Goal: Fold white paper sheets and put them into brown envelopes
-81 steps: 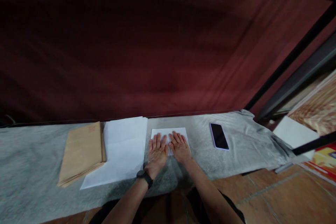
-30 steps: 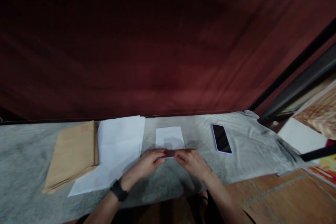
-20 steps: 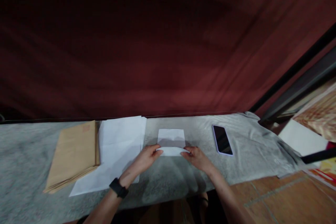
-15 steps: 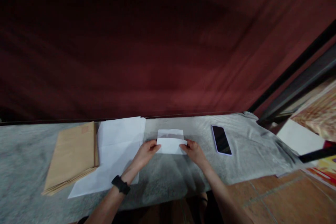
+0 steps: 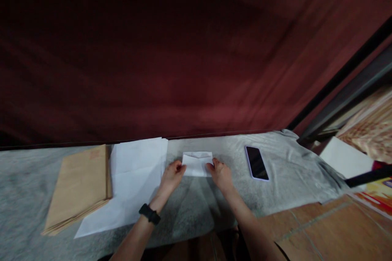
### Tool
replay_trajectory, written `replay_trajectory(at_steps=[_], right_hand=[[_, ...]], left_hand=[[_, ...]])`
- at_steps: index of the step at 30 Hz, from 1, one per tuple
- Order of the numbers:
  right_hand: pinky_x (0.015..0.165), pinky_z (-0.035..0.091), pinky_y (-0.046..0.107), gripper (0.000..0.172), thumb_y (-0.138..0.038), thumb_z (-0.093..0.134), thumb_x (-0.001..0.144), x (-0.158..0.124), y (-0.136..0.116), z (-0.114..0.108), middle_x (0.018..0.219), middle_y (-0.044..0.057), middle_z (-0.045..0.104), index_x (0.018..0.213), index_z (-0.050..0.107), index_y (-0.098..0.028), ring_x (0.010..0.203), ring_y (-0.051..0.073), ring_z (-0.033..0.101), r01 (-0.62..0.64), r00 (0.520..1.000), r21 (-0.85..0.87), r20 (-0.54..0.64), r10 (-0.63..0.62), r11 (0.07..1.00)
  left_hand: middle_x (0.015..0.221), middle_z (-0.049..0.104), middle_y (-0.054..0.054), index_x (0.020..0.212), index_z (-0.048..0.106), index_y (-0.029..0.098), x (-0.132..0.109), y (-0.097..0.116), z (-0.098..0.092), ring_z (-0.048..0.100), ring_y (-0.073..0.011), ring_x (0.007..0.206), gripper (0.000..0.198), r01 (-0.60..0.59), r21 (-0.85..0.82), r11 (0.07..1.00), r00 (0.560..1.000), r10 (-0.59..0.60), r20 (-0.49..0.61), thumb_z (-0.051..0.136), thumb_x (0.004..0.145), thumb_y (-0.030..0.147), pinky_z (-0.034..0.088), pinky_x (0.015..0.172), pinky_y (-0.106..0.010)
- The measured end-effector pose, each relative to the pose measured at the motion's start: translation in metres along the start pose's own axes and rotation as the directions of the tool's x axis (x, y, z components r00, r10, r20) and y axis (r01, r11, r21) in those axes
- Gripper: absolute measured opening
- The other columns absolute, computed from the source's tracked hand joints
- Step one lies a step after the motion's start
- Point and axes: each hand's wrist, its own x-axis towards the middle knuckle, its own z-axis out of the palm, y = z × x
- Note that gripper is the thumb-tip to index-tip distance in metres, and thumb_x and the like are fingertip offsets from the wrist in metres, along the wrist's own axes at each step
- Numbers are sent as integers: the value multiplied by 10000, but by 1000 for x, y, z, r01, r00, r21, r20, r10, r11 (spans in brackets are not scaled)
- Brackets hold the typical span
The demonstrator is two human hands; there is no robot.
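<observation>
A small folded sheet of white paper (image 5: pixel 197 166) lies on the grey cloth in front of me, its front layer reaching almost to the top edge of the back layer. At its left edge, my left hand (image 5: pixel 172 175) pinches it with curled fingers; a dark watch band is on that wrist. My right hand (image 5: pixel 221 174) grips the opposite edge, the thumb on top of the paper. The fingertips under the paper are partly hidden.
Left of my hands lie large white sheets (image 5: pixel 134 179) and a stack of brown envelopes (image 5: pixel 79 183). A phone (image 5: pixel 257 163) in a pale purple case lies to the right. The grey cloth (image 5: pixel 294 171) ends above a tiled floor (image 5: pixel 306 224). A dark red curtain (image 5: pixel 183 69) hangs behind.
The front flap of the paper has gone from raised and lower to lying flatter and higher over the back layer. Both hands have shifted slightly with it.
</observation>
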Motion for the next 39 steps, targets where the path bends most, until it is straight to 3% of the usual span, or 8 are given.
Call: replay_trajectory(at_steps=[10, 15, 23, 30, 34, 39], right_hand=[[734, 501, 318, 341, -358, 413, 1042, 2, -7, 8, 955, 155, 751, 1238, 582, -138, 877, 264, 739, -45, 998, -51, -53, 42, 998], [729, 500, 317, 389, -366, 378, 1050, 4, -9, 11, 934, 169, 745, 1290, 545, -109, 845, 256, 738, -53, 995, -88, -86, 45, 995], [813, 483, 379, 391, -385, 360, 1044, 10, -9, 19, 997, 190, 717, 1254, 546, -114, 894, 275, 708, -41, 988, -49, -152, 33, 998], [890, 439, 436, 321, -319, 418, 1023, 9, -10, 16, 1052, 175, 681, 1225, 569, -121, 994, 296, 636, -12, 969, -80, -247, -8, 997], [935, 426, 449, 338, -281, 426, 1015, 8, -16, 14, 1182, 174, 646, 1292, 555, -135, 1082, 298, 584, 124, 946, -60, -294, -136, 990], [1108, 349, 408, 416, -294, 381, 1040, -1, -26, 32, 1450, 135, 537, 1402, 512, -136, 1345, 250, 456, 324, 913, -1, -261, -313, 946]], left_hand=[[928, 746, -86, 992, 641, 191, 1, 15, 9, 702, -223, 873, 243, 67, 320, 945, 996, -44, -76, 403, 988, 243, 455, 743, -296], [953, 752, -127, 1153, 622, 155, -3, 24, 14, 721, -244, 895, 331, 114, 439, 891, 991, -68, -119, 342, 1005, 249, 490, 745, -314], [910, 749, -142, 1229, 598, 119, -5, 25, 23, 729, -250, 874, 397, 140, 492, 859, 980, -48, -194, 302, 1008, 262, 513, 716, -314], [909, 749, -141, 1221, 606, 115, -2, 22, 24, 725, -251, 894, 411, 122, 500, 857, 980, -23, -198, 289, 1011, 269, 511, 748, -317], [940, 750, -145, 1221, 606, 121, -1, 24, 21, 722, -255, 892, 407, 130, 494, 860, 985, -55, -165, 290, 1011, 268, 509, 753, -327], [959, 745, -161, 1261, 592, 102, 1, 20, 23, 716, -255, 927, 421, 115, 483, 868, 986, -42, -159, 292, 1012, 261, 505, 806, -336]])
